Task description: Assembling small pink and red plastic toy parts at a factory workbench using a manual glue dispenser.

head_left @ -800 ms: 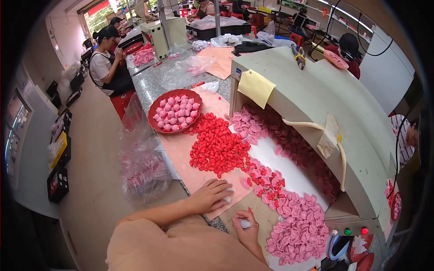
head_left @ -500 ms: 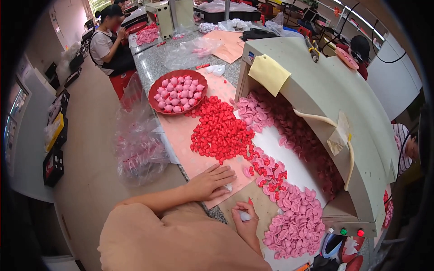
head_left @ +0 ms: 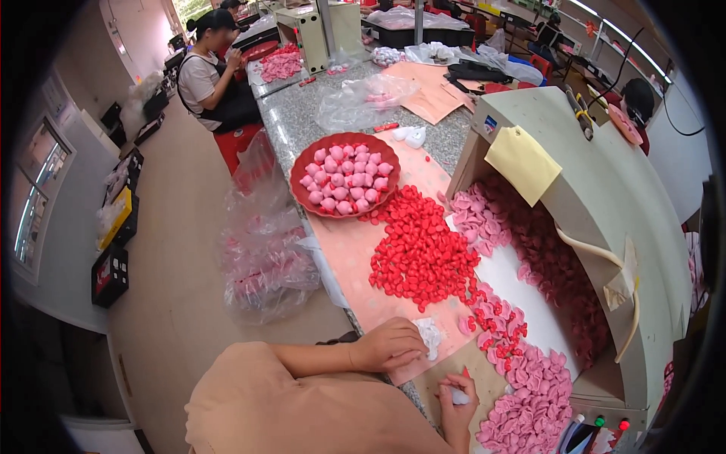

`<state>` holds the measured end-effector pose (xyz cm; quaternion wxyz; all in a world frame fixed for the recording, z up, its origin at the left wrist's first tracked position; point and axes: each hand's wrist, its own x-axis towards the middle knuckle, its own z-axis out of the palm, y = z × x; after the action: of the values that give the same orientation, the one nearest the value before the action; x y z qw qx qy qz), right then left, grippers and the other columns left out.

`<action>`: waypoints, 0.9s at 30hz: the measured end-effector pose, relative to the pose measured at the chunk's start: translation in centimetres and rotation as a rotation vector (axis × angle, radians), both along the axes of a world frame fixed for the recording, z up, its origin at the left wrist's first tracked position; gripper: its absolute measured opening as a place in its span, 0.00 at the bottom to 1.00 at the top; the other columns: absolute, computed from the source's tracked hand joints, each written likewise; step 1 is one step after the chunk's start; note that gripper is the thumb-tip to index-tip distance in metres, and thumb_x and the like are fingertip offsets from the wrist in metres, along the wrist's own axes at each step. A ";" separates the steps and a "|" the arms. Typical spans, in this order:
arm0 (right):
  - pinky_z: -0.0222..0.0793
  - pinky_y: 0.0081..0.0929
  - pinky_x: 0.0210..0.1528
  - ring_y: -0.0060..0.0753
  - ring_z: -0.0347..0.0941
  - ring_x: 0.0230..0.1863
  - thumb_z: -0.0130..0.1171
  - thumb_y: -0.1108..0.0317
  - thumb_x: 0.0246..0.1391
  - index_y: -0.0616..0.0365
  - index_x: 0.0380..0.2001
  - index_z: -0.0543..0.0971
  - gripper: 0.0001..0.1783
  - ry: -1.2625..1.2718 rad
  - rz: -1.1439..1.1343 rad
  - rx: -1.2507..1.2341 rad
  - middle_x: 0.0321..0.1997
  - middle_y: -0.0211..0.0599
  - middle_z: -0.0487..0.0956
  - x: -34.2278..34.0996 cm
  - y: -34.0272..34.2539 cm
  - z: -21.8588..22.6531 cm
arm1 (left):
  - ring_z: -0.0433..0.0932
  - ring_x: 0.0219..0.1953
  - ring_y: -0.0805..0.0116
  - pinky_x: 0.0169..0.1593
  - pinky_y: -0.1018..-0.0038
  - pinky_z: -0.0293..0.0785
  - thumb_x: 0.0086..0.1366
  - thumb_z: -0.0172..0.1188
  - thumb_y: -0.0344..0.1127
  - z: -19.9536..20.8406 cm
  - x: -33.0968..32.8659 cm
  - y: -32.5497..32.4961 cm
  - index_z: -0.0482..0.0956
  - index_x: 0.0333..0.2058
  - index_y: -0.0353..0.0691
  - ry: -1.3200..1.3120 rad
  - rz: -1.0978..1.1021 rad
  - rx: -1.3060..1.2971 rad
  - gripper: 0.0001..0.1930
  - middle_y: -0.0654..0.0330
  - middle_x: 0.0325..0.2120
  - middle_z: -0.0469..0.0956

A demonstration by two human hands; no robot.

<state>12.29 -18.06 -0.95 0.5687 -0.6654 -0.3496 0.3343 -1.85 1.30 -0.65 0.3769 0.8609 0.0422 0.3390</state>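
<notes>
The speckled table (head_left: 283, 125) is stretching away lengthwise, a grey machine (head_left: 597, 178) is standing on its right side, and a pink sheet (head_left: 336, 253) is covering part of its surface. Red pieces (head_left: 423, 250) are forming a mound on the sheet; pink pieces (head_left: 533, 397) are lying heaped in front of the machine; a red bowl (head_left: 297, 175) — filled with pink balls (head_left: 348, 174) — is sitting beyond the mound. The left hand (head_left: 391, 346) is resting, fingers curled, by a white cloth (head_left: 429, 337) — whether it is gripping cannot be told. The right hand (head_left: 458, 402) is clasping a white bottle (head_left: 458, 396) near the pink pieces.
</notes>
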 end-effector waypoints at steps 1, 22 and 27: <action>0.72 0.18 0.31 0.22 0.71 0.29 0.56 0.77 0.49 0.65 0.39 0.70 0.12 0.005 -0.009 0.010 0.31 0.37 0.75 0.0 0.2 0.0 | 0.71 0.37 0.60 0.45 0.64 0.67 0.54 0.57 0.29 0.0 -0.1 0.2 0.77 0.34 0.40 0.005 -0.009 0.010 0.08 0.60 0.31 0.75; 0.66 0.22 0.45 0.26 0.70 0.38 0.55 0.76 0.52 0.64 0.38 0.71 0.09 0.005 -0.075 0.006 0.35 0.37 0.75 -4.4 9.4 3.0 | 0.72 0.28 0.58 0.34 0.66 0.66 0.58 0.54 0.28 -1.8 -0.4 2.0 0.74 0.30 0.36 -0.187 -0.292 -0.323 0.03 0.57 0.23 0.72; 0.66 0.23 0.45 0.26 0.70 0.37 0.56 0.76 0.52 0.63 0.37 0.72 0.09 -0.025 -0.060 0.008 0.34 0.38 0.75 -4.3 9.7 3.4 | 0.71 0.26 0.57 0.31 0.65 0.66 0.58 0.55 0.31 -1.2 -0.3 1.9 0.73 0.28 0.36 -0.149 -0.321 -0.378 0.05 0.57 0.21 0.71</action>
<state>7.96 -8.40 2.40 0.5768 -0.6773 -0.3377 0.3073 -2.15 3.24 -1.84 0.5821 0.7435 -0.0606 0.3236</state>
